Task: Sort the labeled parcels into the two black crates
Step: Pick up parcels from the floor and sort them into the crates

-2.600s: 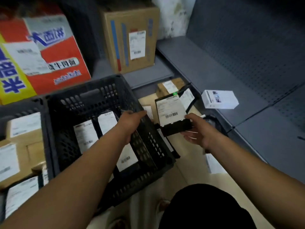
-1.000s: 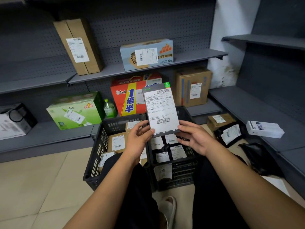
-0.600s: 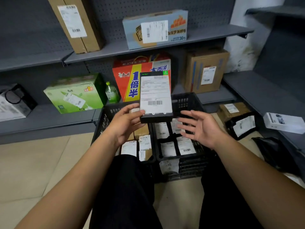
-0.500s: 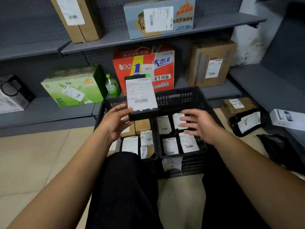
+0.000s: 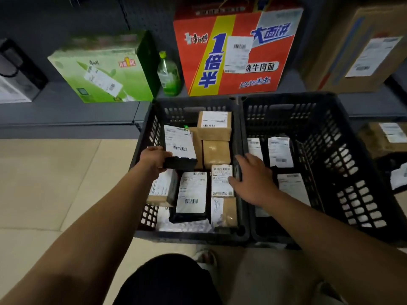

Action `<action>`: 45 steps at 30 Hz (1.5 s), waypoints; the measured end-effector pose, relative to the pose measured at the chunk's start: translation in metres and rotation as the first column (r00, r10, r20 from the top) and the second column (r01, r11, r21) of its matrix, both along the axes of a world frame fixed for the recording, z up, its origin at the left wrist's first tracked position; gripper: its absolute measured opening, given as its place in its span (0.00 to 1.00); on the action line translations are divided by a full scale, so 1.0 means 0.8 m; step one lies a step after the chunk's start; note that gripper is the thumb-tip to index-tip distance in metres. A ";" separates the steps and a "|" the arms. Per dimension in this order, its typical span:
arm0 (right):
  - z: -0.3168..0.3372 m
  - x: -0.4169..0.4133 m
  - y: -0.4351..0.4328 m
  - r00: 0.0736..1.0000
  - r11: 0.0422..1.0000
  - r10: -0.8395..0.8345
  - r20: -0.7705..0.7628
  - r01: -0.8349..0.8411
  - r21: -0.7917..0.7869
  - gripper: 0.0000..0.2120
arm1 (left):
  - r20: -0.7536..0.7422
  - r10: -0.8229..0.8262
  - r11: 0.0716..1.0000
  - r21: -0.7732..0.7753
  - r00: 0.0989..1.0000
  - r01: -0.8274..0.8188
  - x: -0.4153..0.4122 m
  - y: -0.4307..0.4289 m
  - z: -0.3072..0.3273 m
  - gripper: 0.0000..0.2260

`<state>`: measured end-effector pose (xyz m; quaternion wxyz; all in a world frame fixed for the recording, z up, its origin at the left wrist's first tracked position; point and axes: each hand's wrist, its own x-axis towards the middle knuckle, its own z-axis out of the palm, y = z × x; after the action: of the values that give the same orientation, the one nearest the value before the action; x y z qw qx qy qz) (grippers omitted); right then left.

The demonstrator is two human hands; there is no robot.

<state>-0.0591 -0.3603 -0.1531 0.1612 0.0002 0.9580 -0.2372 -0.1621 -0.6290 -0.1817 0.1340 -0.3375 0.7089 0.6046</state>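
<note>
The red carton (image 5: 237, 53) behind the crates reads "1倍半" and "牛肉面". The parcel labels show barcodes, but their fine print is too blurred to read. The left hand (image 5: 154, 160) grips the near end of a flat black parcel (image 5: 179, 164), holding it over the left crate (image 5: 189, 236). Its white label (image 5: 179, 142) faces up, its long axis runs away from the person, and a green tab (image 5: 186, 127) marks the far end. The right hand (image 5: 253, 179) hovers palm down, fingers loosely straight, above the wall shared with the right crate (image 5: 343, 155).

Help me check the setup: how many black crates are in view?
2. The left crate, where the left hand holds a black parcel; the right crate directly beside it. None looks hidden.
</note>
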 end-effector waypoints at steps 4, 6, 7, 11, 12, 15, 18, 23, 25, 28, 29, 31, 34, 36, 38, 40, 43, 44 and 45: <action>-0.059 -0.037 -0.017 0.994 0.991 0.077 -0.072 -0.069 0.113 0.35 | 0.006 0.013 0.999 -0.033 1.000 -0.013 -0.057 -0.004 -0.043 0.16; -0.083 -0.042 -0.023 0.985 0.984 0.086 -0.149 -0.060 0.169 0.34 | 0.008 0.001 1.000 -0.008 1.000 -0.001 -0.078 -0.004 -0.063 0.15; -0.091 -0.043 -0.026 0.977 0.980 0.080 -0.195 -0.042 0.196 0.34 | 0.014 -0.004 1.000 0.005 1.000 0.004 -0.085 -0.004 -0.071 0.14; -0.101 -0.045 -0.033 0.965 0.976 0.059 -0.256 -0.002 0.216 0.35 | 0.071 0.000 0.999 0.054 0.997 -0.004 -0.094 0.002 -0.088 0.20; -0.102 -0.044 -0.033 0.963 0.976 0.047 -0.265 0.012 0.215 0.35 | 0.071 0.006 0.999 0.042 0.997 -0.009 -0.095 0.004 -0.093 0.21; -0.102 -0.044 -0.031 0.963 0.977 0.013 -0.271 0.045 0.208 0.35 | 0.072 -0.018 1.000 0.012 0.997 0.017 -0.094 0.011 -0.099 0.22; -0.102 -0.044 -0.031 0.965 0.978 0.009 -0.262 0.045 0.202 0.34 | 0.056 -0.129 0.991 -0.020 0.990 0.130 -0.091 0.016 -0.098 0.22; -0.101 -0.044 -0.031 0.965 0.985 -0.001 -0.263 0.046 0.166 0.35 | 0.028 -0.231 0.967 -0.105 0.973 0.232 -0.085 0.016 -0.083 0.23; -0.102 -0.044 -0.031 0.960 0.988 -0.012 -0.279 0.054 0.144 0.35 | 0.004 -0.196 0.973 -0.122 0.981 0.195 -0.081 0.015 -0.077 0.23; -0.103 -0.043 -0.030 0.950 0.993 -0.035 -0.310 0.069 0.100 0.35 | -0.055 -0.113 0.987 -0.117 0.992 0.106 -0.072 0.022 -0.064 0.24; -0.103 -0.043 -0.029 0.949 0.994 -0.041 -0.314 0.071 0.084 0.35 | -0.070 -0.110 0.987 -0.128 0.991 0.100 -0.066 0.026 -0.055 0.24; -0.101 -0.041 -0.026 0.958 0.997 -0.036 -0.285 0.056 0.062 0.34 | -0.083 -0.161 0.972 -0.185 0.983 0.143 -0.047 0.039 -0.034 0.22; -0.089 -0.028 -0.019 0.981 1.000 -0.019 -0.195 0.022 0.013 0.34 | -0.118 -0.243 0.952 -0.218 0.963 0.214 -0.012 0.059 0.005 0.20; -0.067 -0.015 -0.014 0.990 1.000 -0.013 -0.143 0.014 0.001 0.32 | -0.131 -0.317 0.935 -0.211 0.939 0.286 0.013 0.073 0.037 0.18; -0.031 -0.002 -0.004 0.988 0.999 -0.037 -0.147 0.032 -0.036 0.28 | -0.153 -0.399 0.907 -0.209 0.904 0.365 0.035 0.089 0.070 0.15; 0.013 0.008 0.014 0.978 0.993 -0.088 -0.190 0.070 -0.100 0.22 | -0.187 -0.473 0.871 -0.250 0.861 0.424 0.053 0.108 0.104 0.13; 0.076 0.027 0.055 0.943 0.973 -0.204 -0.261 0.168 -0.156 0.19 | -0.230 -0.581 0.802 -0.327 0.781 0.500 0.073 0.142 0.148 0.11; 0.094 0.036 0.073 0.928 0.960 -0.257 -0.269 0.213 -0.180 0.18 | -0.248 -0.604 0.787 -0.332 0.757 0.520 0.082 0.158 0.162 0.10; 0.109 0.047 0.094 0.912 0.940 -0.317 -0.261 0.267 -0.212 0.17 | -0.263 -0.620 0.778 -0.324 0.739 0.538 0.093 0.177 0.176 0.09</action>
<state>-0.0218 -0.2854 -0.0655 -0.0196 0.0951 0.9363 -0.3376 -0.0881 -0.4875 -0.0411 0.1464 0.0033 0.8548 0.4978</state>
